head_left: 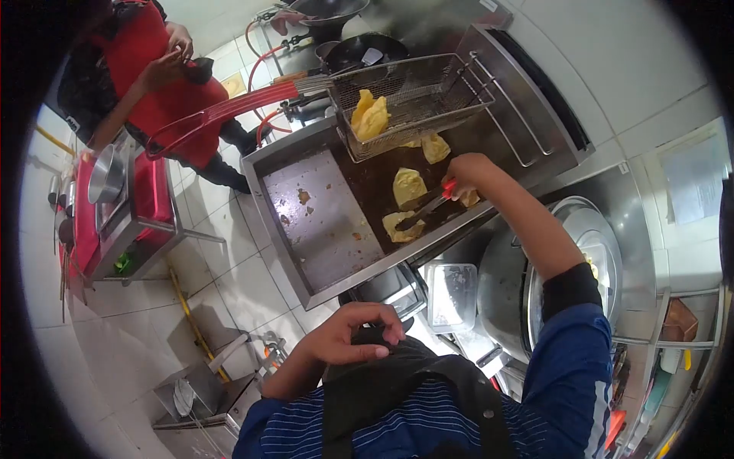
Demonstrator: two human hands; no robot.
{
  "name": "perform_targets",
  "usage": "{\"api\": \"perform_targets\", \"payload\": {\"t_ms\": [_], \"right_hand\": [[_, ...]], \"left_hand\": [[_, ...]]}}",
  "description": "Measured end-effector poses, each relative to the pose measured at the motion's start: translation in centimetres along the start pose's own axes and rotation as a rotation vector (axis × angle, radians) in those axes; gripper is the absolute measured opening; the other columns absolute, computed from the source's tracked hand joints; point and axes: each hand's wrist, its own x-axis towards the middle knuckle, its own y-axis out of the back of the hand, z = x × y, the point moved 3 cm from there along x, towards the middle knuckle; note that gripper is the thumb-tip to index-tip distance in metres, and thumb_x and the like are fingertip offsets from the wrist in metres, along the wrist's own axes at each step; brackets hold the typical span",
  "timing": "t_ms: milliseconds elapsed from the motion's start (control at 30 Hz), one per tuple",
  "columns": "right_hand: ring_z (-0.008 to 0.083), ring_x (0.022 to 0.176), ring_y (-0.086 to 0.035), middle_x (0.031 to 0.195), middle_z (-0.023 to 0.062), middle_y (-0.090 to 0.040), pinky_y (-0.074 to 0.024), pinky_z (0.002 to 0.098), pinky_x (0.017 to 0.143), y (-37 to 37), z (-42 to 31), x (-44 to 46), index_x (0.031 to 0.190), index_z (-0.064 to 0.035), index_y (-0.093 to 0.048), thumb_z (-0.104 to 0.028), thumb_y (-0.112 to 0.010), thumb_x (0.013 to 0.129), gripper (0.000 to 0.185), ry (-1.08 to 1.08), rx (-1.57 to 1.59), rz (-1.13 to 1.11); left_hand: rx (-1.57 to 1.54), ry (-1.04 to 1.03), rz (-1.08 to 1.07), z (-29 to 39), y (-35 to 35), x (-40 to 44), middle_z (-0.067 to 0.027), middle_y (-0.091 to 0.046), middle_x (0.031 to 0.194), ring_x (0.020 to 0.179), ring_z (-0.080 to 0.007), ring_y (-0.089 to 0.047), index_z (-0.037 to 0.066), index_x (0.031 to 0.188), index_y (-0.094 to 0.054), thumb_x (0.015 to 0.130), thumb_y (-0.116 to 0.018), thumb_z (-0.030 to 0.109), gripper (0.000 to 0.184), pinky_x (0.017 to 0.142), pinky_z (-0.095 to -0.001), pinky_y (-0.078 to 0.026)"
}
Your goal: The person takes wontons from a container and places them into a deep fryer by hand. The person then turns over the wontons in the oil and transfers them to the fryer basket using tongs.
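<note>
Part-way along, by the look of it: some yellow dough (370,116) is up in the wire basket (428,136), top centre, while several dough pieces (409,186) lie in the dark oil of the fryer (382,264), centre frame. The right hand (474,174) grips the tongs (433,206), tips at the lowest piece. Lower centre, the left hand (352,334) hangs empty, fingers loosely curled, thumb apart.
</note>
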Motion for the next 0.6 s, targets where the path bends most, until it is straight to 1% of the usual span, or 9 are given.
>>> {"api": "perform_targets", "payload": {"t_ms": [100,167,233,333,400,433,500,533,600], "right_hand": [[0.0249,0.082,-0.061,0.087,0.0075,-0.064,-0.0471,0.0366,0.070,-1.0,1.1,1.9,0.097,-0.0227,-0.066,-0.036,-0.073,0.056,0.044,-0.047,0.057,-0.010],[0.0254,0.082,-0.060,0.087,0.0079,-0.064,-0.0470,0.0366,0.071,-1.4,1.2,2.5,0.097,-0.0225,-0.066,-0.036,-0.073,0.056,0.044,-0.058,0.063,-0.058],[0.0259,0.082,-0.060,0.087,0.0082,-0.064,-0.0468,0.0366,0.072,-1.1,1.2,2.9,0.098,-0.0223,-0.065,-0.036,-0.073,0.057,0.044,-0.068,0.066,-0.093],[0.0258,0.081,-0.060,0.086,0.0094,-0.064,-0.0464,0.0367,0.071,-1.0,1.1,2.8,0.097,-0.0178,-0.066,-0.034,-0.073,0.058,0.043,-0.005,0.175,-0.004],[0.0264,0.080,-0.061,0.086,0.0101,-0.064,-0.0465,0.0383,0.067,-0.2,1.9,3.2,0.101,-0.0148,-0.063,-0.041,-0.074,0.059,0.051,0.004,0.277,0.059],[0.0264,0.080,-0.061,0.086,0.0101,-0.064,-0.0465,0.0383,0.067,0.3,2.2,2.9,0.101,-0.0148,-0.063,-0.041,-0.074,0.059,0.051,0.000,0.280,0.058],[0.0249,0.074,-0.061,0.076,0.0104,-0.064,-0.0460,0.0385,0.066,1.0,3.1,2.0,0.100,-0.0113,-0.064,-0.044,-0.074,0.059,0.053,-0.042,0.322,0.046],[0.0249,0.074,-0.061,0.076,0.0104,-0.064,-0.0460,0.0385,0.066,1.5,3.1,1.1,0.100,-0.0113,-0.064,-0.044,-0.074,0.059,0.053,-0.045,0.330,0.045],[0.0226,0.069,-0.060,0.070,0.0092,-0.064,-0.0458,0.0383,0.065,1.8,3.9,-1.0,0.098,-0.0083,-0.064,-0.046,-0.073,0.058,0.056,-0.205,0.257,-0.178]], "left_hand": [[-0.019,-0.066,0.034,-0.2,1.1,-1.2,-0.0086,-0.055,0.082,0.078,-0.0164,-0.052,-0.001,0.090,-0.056,0.072,-0.065,0.014,0.025,0.073,-0.0296,-0.039],[-0.075,-0.118,0.093,-0.6,1.7,-2.0,-0.0060,-0.055,0.087,0.079,-0.0123,-0.052,0.000,0.093,-0.056,0.073,-0.062,0.011,0.023,0.071,-0.0256,-0.041],[-0.046,-0.111,0.085,-0.3,2.1,-2.3,-0.0060,-0.055,0.086,0.078,-0.0125,-0.052,0.000,0.092,-0.056,0.073,-0.062,0.011,0.023,0.072,-0.0255,-0.041],[-0.022,-0.097,0.075,0.0,2.2,-2.0,-0.0058,-0.055,0.085,0.078,-0.0128,-0.052,0.000,0.092,-0.056,0.073,-0.062,0.012,0.023,0.072,-0.0253,-0.040],[-0.017,-0.098,0.072,0.2,2.3,-1.4,-0.0057,-0.055,0.085,0.077,-0.0129,-0.052,0.000,0.091,-0.055,0.073,-0.062,0.012,0.023,0.072,-0.0253,-0.040],[0.010,-0.116,0.057,0.4,2.3,-1.2,-0.0058,-0.055,0.084,0.077,-0.0130,-0.052,0.000,0.091,-0.055,0.073,-0.062,0.012,0.023,0.072,-0.0253,-0.040],[0.034,-0.126,0.041,0.3,2.1,-1.0,-0.0059,-0.055,0.084,0.077,-0.0130,-0.052,0.000,0.091,-0.055,0.073,-0.062,0.012,0.023,0.072,-0.0253,-0.040],[0.026,-0.155,0.042,0.2,2.1,-0.9,-0.0061,-0.055,0.084,0.077,-0.0130,-0.052,0.000,0.091,-0.055,0.072,-0.062,0.012,0.023,0.072,-0.0252,-0.040],[0.018,-0.186,0.028,0.1,2.1,-0.5,-0.0063,-0.055,0.083,0.077,-0.0130,-0.052,0.000,0.091,-0.055,0.072,-0.062,0.012,0.023,0.072,-0.0252,-0.041]]}}
